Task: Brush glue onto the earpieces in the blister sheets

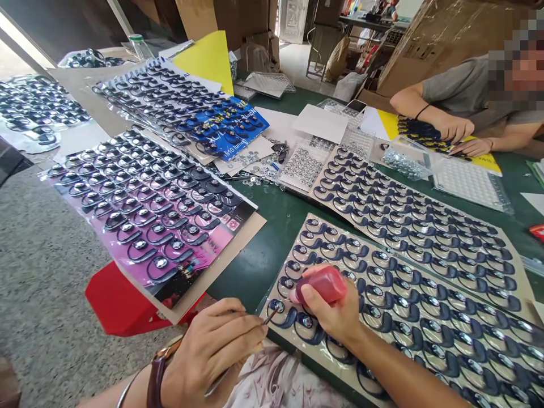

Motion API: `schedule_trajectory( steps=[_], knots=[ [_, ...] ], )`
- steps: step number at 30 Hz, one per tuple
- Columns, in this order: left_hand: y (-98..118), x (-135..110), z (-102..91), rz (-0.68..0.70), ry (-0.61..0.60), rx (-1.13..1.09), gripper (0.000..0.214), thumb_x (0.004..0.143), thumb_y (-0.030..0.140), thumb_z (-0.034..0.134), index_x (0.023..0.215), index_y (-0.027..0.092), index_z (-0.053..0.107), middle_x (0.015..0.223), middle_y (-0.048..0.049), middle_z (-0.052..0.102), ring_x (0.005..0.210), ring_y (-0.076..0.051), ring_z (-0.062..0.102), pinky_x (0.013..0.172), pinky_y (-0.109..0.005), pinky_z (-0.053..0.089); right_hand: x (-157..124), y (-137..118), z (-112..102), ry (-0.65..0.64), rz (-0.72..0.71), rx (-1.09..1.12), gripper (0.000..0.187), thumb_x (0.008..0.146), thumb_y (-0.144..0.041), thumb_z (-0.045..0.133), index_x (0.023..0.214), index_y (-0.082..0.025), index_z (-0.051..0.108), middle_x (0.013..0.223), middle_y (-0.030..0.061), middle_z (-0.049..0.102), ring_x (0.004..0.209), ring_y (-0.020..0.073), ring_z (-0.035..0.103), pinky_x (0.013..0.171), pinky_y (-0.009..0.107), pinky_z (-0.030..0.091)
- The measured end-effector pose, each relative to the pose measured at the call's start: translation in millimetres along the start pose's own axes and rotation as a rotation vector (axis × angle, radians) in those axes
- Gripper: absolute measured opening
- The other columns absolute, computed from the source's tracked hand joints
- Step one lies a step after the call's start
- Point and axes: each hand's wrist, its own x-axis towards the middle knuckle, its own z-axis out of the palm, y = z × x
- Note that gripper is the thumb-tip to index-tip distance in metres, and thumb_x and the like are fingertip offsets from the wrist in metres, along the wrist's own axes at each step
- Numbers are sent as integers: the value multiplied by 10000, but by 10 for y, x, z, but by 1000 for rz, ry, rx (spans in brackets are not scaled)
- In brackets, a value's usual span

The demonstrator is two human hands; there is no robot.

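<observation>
My left hand (pixel 212 345) pinches a thin stick (pixel 270 317) whose tip rests on the nearest dark blue ear-hook piece (pixel 281 313) at the near left corner of a cardboard sheet (pixel 521 303). That sheet carries several rows of such hooks with silver discs. My right hand (pixel 335 311) is closed round a small pink squeeze bottle (pixel 323 285), held just above the same corner. A brown watch sits on my left wrist.
A second cardboard sheet of blue hooks (pixel 416 221) lies behind. Black hooks lie on a purple card (pixel 140 209) and a blue card (pixel 238 122) at left, over a red stool (pixel 114 300). Loose silver discs (pixel 297 164) lie mid-table. Another person's hands (pixel 461 133) work at far right.
</observation>
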Motion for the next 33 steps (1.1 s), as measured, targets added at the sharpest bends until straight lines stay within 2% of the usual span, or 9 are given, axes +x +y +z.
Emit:
schedule_trajectory(
  steps=[4,9,12,18,24,29,33],
  knots=[
    [2,-44,32,-19,-6,-12,270,866,75,402,1079,85,568,967,-139,695,758,-172,659,739,-331,529,-22,86,26,-33,-66,-72,172,786,-355,650,845,-198,613,774,22,679,603,150,654,630,259,559],
    [15,-119,86,-2,-54,-2,287,861,68,437,1122,54,557,1029,-160,678,817,-199,656,787,-368,521,-67,143,34,-167,18,-7,156,815,-328,633,906,-208,591,757,14,686,647,159,669,674,268,554],
    [31,-140,98,5,-73,1,290,857,55,444,1121,31,562,1037,-173,671,841,-210,654,805,-369,511,-77,146,42,-201,35,6,155,820,-327,629,911,-210,585,747,14,690,646,161,670,662,267,551],
    [24,-133,97,15,-79,-12,300,862,67,435,1132,23,558,1050,-178,665,858,-216,648,811,-374,502,-46,117,42,-149,-54,-75,111,818,-311,635,843,-205,613,789,7,678,634,134,661,637,239,528],
    [16,-140,88,0,-76,-18,296,849,58,442,1115,38,569,1051,-174,668,850,-214,650,799,-381,507,-33,126,50,-61,-72,-148,123,824,-315,637,839,-194,619,791,7,684,644,134,673,647,236,517],
    [40,-83,65,8,-28,15,284,832,38,449,1079,47,587,1002,-157,688,825,-194,651,788,-355,512,-19,107,41,-40,-70,-115,98,821,-283,642,859,-198,611,734,-16,681,611,123,668,636,218,519],
    [39,-68,60,4,-43,3,295,824,32,447,1087,45,580,1007,-163,685,843,-196,651,793,-359,513,-21,107,25,-34,-69,-74,103,815,-268,642,876,-194,604,729,-17,679,584,116,654,615,209,519]
  ],
)
